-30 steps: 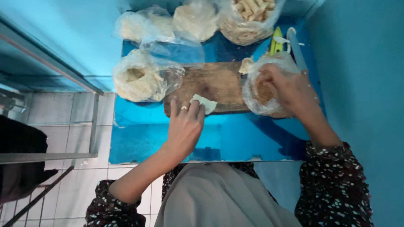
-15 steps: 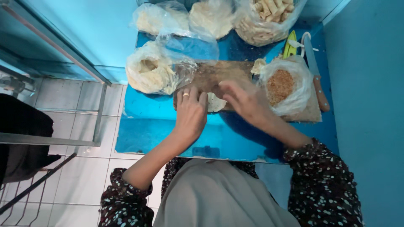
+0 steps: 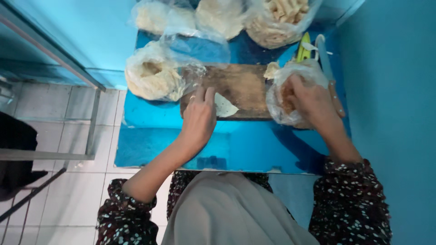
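Small table (image 3: 236, 149) with glossy blue top, set into a corner. Bright blue painted wall (image 3: 395, 113) along the right side; paler blue wall (image 3: 91, 31) behind and to the left. Metal rail or frame (image 3: 50, 50) running diagonally along the left wall, with a further grey metal bar (image 3: 45, 154) lower down. Floor (image 3: 68, 118) of pale grey-white square tiles, grout lines visible. Dark object (image 3: 16, 159) at the left edge, kind not discernible. Even, soft light, faint reflections on the tabletop.
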A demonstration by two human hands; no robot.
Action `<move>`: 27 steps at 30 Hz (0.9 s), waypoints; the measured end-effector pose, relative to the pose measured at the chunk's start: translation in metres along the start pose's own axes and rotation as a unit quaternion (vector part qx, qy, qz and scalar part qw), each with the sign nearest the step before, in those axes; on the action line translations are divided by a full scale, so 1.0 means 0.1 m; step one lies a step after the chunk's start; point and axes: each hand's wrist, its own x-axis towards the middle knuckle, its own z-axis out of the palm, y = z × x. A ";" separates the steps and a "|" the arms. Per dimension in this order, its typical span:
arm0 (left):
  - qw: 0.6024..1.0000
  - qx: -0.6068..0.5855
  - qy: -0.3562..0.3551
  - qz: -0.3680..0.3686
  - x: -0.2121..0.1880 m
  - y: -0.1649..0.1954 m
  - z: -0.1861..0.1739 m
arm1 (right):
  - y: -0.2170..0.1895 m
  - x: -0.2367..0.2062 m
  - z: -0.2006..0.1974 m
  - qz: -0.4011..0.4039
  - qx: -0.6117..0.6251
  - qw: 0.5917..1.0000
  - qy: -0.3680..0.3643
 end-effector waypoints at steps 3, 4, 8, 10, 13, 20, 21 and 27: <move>1.000 -0.008 -0.010 -0.015 0.01 -0.01 -0.11 | 0.06 0.00 0.06 0.013 -0.033 0.999 -0.023; 1.000 -0.013 -0.009 -0.015 0.03 -0.02 -0.13 | 0.07 0.00 0.08 0.018 -0.066 0.997 -0.023; 0.998 -0.064 0.018 -0.021 0.06 -0.08 -0.11 | 0.09 0.05 0.07 0.032 -0.058 0.998 -0.001; 0.996 -0.082 0.032 -0.013 0.02 -0.13 -0.06 | 0.10 0.05 0.00 0.051 0.037 0.998 0.015; 0.992 -0.117 0.045 -0.013 -0.02 -0.20 -0.02 | 0.04 0.08 -0.15 0.108 0.226 0.967 0.041; 0.990 -0.136 0.046 -0.010 -0.09 -0.21 0.00 | -0.75 0.36 0.05 0.085 0.432 0.897 -0.037; 0.989 -0.138 0.043 -0.015 -0.10 -0.21 -0.01 | -0.89 0.40 0.15 0.070 0.479 0.873 -0.061; 0.990 -0.132 0.043 -0.029 -0.09 -0.18 -0.02 | -1.37 0.47 0.47 -0.047 0.431 0.901 -0.032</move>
